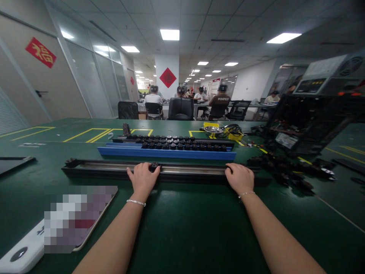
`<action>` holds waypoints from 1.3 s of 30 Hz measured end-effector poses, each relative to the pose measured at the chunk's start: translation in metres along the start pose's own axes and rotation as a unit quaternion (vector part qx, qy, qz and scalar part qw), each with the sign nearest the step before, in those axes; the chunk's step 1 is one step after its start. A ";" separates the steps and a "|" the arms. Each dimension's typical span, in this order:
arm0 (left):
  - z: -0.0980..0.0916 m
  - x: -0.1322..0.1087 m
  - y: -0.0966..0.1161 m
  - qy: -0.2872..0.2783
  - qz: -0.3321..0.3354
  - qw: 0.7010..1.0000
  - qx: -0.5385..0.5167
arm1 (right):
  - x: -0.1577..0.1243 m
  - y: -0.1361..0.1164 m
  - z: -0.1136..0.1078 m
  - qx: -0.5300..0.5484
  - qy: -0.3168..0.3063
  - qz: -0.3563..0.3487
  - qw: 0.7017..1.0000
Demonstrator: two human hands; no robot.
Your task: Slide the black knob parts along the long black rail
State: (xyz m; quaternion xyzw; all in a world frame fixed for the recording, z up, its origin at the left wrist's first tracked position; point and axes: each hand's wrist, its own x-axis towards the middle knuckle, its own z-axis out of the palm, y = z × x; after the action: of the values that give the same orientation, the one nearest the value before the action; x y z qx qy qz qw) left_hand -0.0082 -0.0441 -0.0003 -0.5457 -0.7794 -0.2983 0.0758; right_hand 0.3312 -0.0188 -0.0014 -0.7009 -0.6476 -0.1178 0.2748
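Note:
A long black channel-shaped rail, with a shiny metal strip along its inside, lies crosswise on the green table. My left hand is over its middle, with thumb and forefinger closed about a small black part in the channel. Farther right, my right hand grips the same rail, its fingers curled over the far side and partly hidden. Another small black part sits at the rail's left end. Just behind lies a blue rail, with rows of small black parts beside it.
A phone, partly blurred out, and a white device lie at the front left. Loose black parts are heaped at right, below a dark machine frame. Yellow trays and a metal bowl stand behind. Several people sit farther off.

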 end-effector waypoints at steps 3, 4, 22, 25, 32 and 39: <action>0.000 -0.002 0.000 0.016 0.019 1.000 -0.003 | 0.000 -0.001 -0.001 -0.004 -0.001 0.002 1.000; 0.000 -0.002 0.000 0.020 0.024 1.000 -0.004 | 0.000 -0.001 -0.001 -0.005 -0.001 0.002 1.000; 0.002 -0.004 0.002 0.023 0.055 0.998 -0.019 | 0.000 -0.001 -0.001 -0.004 0.001 -0.002 1.000; 0.001 -0.004 0.003 0.018 0.053 0.998 -0.017 | 0.000 0.000 0.000 -0.003 -0.001 -0.003 1.000; 0.002 -0.004 0.003 0.026 0.055 0.998 -0.013 | 0.000 0.001 0.002 -0.004 0.008 -0.005 1.000; 0.003 -0.004 0.002 0.029 0.059 0.998 -0.012 | 0.000 0.001 0.002 -0.005 0.009 -0.004 1.000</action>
State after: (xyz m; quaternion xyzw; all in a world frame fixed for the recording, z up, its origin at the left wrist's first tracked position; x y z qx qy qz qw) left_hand -0.0041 -0.0451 -0.0039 -0.5831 -0.7395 -0.3180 0.1097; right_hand 0.3319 -0.0176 -0.0028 -0.6983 -0.6476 -0.1282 0.2766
